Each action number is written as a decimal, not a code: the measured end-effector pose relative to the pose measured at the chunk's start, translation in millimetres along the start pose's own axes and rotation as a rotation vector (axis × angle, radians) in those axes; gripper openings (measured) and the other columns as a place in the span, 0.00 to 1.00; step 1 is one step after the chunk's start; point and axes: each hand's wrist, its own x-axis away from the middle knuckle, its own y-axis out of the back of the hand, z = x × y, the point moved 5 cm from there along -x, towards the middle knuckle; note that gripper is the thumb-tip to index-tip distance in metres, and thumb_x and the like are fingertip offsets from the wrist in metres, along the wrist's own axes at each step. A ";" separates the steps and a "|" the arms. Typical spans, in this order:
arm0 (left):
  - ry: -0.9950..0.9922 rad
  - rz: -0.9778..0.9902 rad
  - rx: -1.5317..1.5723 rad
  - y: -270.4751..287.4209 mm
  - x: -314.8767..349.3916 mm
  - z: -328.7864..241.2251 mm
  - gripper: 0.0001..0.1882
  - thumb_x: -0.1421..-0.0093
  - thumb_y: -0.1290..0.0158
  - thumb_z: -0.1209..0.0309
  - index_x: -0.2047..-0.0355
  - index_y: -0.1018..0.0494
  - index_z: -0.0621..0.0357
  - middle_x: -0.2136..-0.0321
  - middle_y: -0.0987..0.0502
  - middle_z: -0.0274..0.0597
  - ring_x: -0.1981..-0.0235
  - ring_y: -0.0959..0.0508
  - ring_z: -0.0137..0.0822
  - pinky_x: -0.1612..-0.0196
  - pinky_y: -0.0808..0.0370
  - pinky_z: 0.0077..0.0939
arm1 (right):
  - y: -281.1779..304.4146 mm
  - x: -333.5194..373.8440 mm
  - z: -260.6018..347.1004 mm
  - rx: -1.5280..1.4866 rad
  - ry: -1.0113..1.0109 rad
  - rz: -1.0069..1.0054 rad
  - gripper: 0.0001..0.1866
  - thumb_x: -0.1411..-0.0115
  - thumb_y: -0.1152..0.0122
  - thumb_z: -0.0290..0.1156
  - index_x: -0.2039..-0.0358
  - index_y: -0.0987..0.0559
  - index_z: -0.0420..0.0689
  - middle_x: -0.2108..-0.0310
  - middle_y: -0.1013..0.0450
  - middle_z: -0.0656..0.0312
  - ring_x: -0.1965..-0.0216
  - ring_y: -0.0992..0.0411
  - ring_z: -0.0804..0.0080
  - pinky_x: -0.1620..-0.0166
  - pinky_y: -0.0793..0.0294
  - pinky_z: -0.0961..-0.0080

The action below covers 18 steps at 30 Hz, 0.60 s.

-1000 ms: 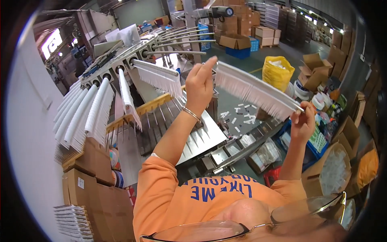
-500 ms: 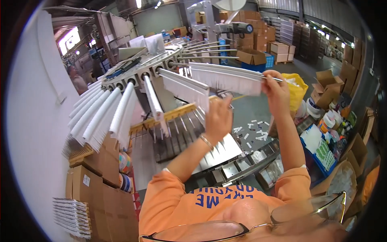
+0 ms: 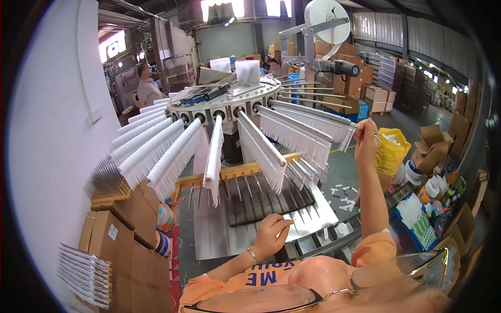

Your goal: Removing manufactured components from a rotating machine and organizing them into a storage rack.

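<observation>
At centre right, the nearer right hand (image 3: 367,137) pinches the end of a white-fringed rod (image 3: 314,116) slanting up-left toward the hub (image 3: 251,92), the left hand (image 3: 270,236) loose and empty at lower centre.

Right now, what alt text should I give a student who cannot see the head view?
A person's right hand holds the end of a white fringed rod on a round machine, where similar rods fan out. The left hand hovers near a metal sheet. A yellow bag stands at right.
</observation>
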 end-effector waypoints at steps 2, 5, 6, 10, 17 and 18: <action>0.055 -0.011 0.028 5.7 4.7 4.9 0.07 0.55 0.48 0.81 0.73 0.26 0.61 0.77 0.31 0.44 0.76 0.30 0.41 0.74 0.34 0.29 | -3.6 0.9 1.1 0.060 0.054 -0.021 0.17 0.37 0.56 0.38 0.81 0.33 0.44 0.85 0.43 0.71 0.83 0.49 0.85 0.79 0.52 0.86; 0.072 0.020 0.033 11.5 6.8 3.1 0.06 0.53 0.49 0.80 0.73 0.26 0.60 0.77 0.30 0.43 0.76 0.30 0.42 0.72 0.34 0.31 | -10.9 6.2 2.9 0.195 0.049 -0.024 0.18 0.37 0.56 0.38 0.82 0.33 0.45 0.86 0.44 0.72 0.83 0.50 0.86 0.79 0.53 0.86; 0.071 0.025 0.043 12.4 6.6 1.5 0.06 0.53 0.49 0.80 0.73 0.26 0.60 0.77 0.30 0.43 0.76 0.30 0.42 0.72 0.34 0.31 | -10.2 5.7 1.8 0.192 0.066 -0.012 0.17 0.38 0.55 0.39 0.82 0.33 0.45 0.86 0.44 0.72 0.83 0.49 0.86 0.79 0.52 0.86; 0.050 0.046 0.075 13.6 3.8 -3.0 0.07 0.54 0.49 0.81 0.73 0.26 0.62 0.78 0.31 0.45 0.76 0.30 0.42 0.74 0.34 0.29 | -4.1 4.3 -0.1 0.101 0.044 -0.005 0.15 0.38 0.56 0.38 0.80 0.31 0.46 0.85 0.41 0.72 0.84 0.48 0.86 0.80 0.50 0.87; 0.074 0.022 0.096 8.3 0.2 -1.7 0.06 0.53 0.51 0.82 0.74 0.26 0.62 0.79 0.31 0.44 0.77 0.30 0.40 0.75 0.34 0.26 | 2.7 0.9 8.2 0.076 0.002 -0.165 0.19 0.39 0.53 0.42 0.85 0.33 0.47 0.88 0.44 0.72 0.86 0.48 0.86 0.83 0.53 0.86; 0.061 0.028 0.111 6.5 -1.8 -1.0 0.06 0.53 0.51 0.82 0.74 0.26 0.62 0.79 0.31 0.44 0.77 0.30 0.40 0.75 0.34 0.26 | 4.6 2.3 8.2 0.049 -0.001 -0.164 0.20 0.39 0.53 0.42 0.85 0.33 0.47 0.88 0.44 0.72 0.86 0.48 0.85 0.83 0.53 0.86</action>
